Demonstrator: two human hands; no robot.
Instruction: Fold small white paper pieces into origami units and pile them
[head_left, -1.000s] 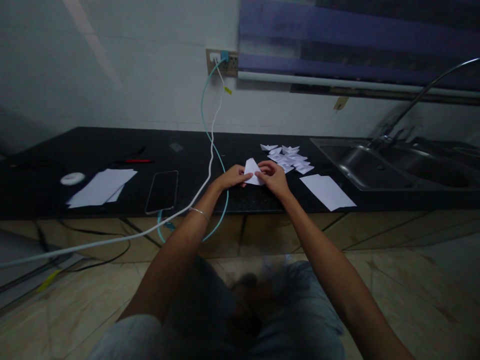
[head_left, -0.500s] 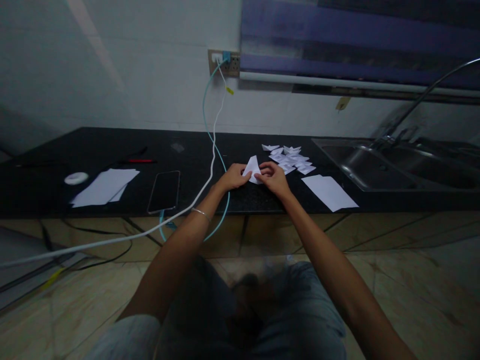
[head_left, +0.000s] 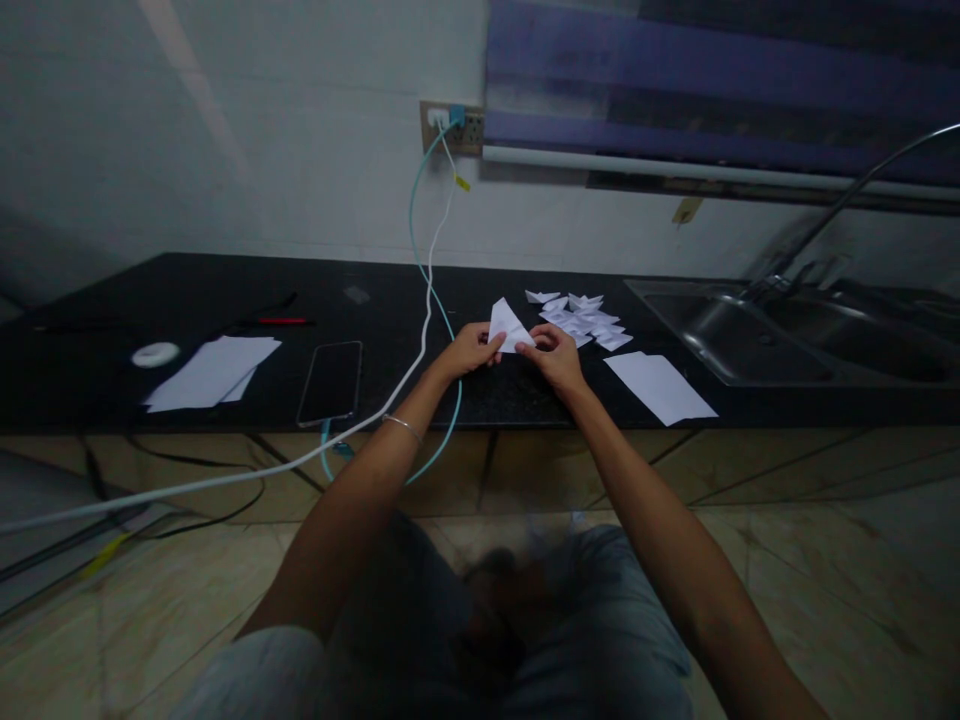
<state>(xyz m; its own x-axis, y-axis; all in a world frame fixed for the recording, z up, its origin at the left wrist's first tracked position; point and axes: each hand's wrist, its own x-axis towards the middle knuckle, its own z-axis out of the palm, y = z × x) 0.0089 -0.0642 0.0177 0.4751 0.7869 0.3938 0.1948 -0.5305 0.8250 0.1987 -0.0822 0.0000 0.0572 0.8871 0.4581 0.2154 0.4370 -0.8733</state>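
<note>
A folded piece of white paper (head_left: 510, 326), roughly triangular with its peak up, is held just above the black counter. My left hand (head_left: 474, 348) pinches its left lower side, thumb in front. On the right, my right hand (head_left: 556, 356) grips the lower right corner between thumb and fingers. Just beyond my right hand lies a cluster of several small folded paper boats (head_left: 581, 318). White paper sheets (head_left: 660, 386) lie to the right of my right hand, near the counter's front edge.
A phone (head_left: 330, 382) lies left of my left arm, beside a paper stack (head_left: 214, 375), a round white object (head_left: 155, 355) and a red pen (head_left: 281, 321). A white cable (head_left: 409, 375) and a teal cable (head_left: 454, 410) run from the wall socket. The sink (head_left: 765, 335) is at right.
The folded paper has turned in my hands; its peak leans further left and a wider face shows. Both hands have shifted slightly, still on the paper.
</note>
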